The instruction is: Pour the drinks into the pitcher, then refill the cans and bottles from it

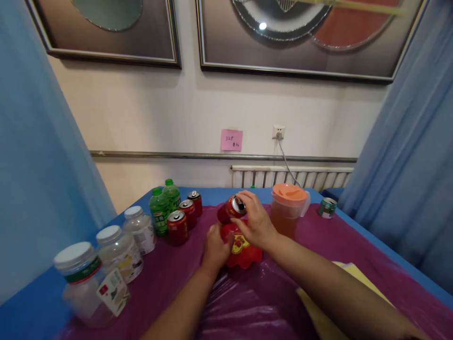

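Note:
A red drink can point(226, 211) is tilted in my right hand point(259, 223), its opened top turned toward me and to the right. Fingers and thumb of that hand close around the can near its top. Below it lies a red scalloped dish point(247, 257) with a yellow printed pattern. My left hand point(216, 248) grips the dish's left edge, thumb over the rim. Right of my right hand stands a clear pitcher point(284, 222) with an orange lid and amber liquid inside.
Several red cans point(177, 229) stand at the left beside two green bottles point(159, 210). Nearer are three white-lidded clear jars point(119, 255). A green can point(327, 208) stands far right; a yellow cloth point(311, 307) lies under my right forearm. Purple plastic sheeting point(247, 307) covers the blue table.

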The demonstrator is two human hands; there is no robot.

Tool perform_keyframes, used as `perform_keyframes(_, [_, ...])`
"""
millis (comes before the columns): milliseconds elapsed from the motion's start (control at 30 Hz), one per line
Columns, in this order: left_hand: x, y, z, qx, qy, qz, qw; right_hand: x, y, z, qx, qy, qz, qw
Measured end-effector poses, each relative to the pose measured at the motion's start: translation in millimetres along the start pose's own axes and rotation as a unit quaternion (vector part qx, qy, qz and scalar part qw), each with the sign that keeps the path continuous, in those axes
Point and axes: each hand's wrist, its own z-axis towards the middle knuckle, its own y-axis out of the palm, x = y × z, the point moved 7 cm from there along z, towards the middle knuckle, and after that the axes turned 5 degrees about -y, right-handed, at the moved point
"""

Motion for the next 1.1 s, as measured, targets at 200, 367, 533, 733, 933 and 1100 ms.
perform_keyframes(200, [0,-4.1,-2,0.042,0.001,0.019,0.999,54,-19,-44,0.059,0.002,0.016,0.998])
perform_keyframes(367, [-1,-0.9,-1,0.019,-0.009,0.046,0.999,66,-11,-66,0.069,0.050,0.042,0.995])
perform_keyframes(533, [16,2.1,-4,-0.037,0.040,0.047,0.997,60,10,-75,-0.014,0.045,0.091,0.995])
perform_keyframes(733, [27,7.2,-8,-0.102,0.037,0.013,0.994,53,21,-79,-0.077,0.025,0.128,0.988])
perform_keyframes(933, [31,7.2,-8,-0.103,0.031,0.012,0.994,55,21,-81,-0.086,0.032,0.141,0.986])
perform_keyframes(1100, [32,5.8,-6,-0.086,0.025,0.022,0.996,45,17,-79,-0.071,0.011,0.124,0.990])
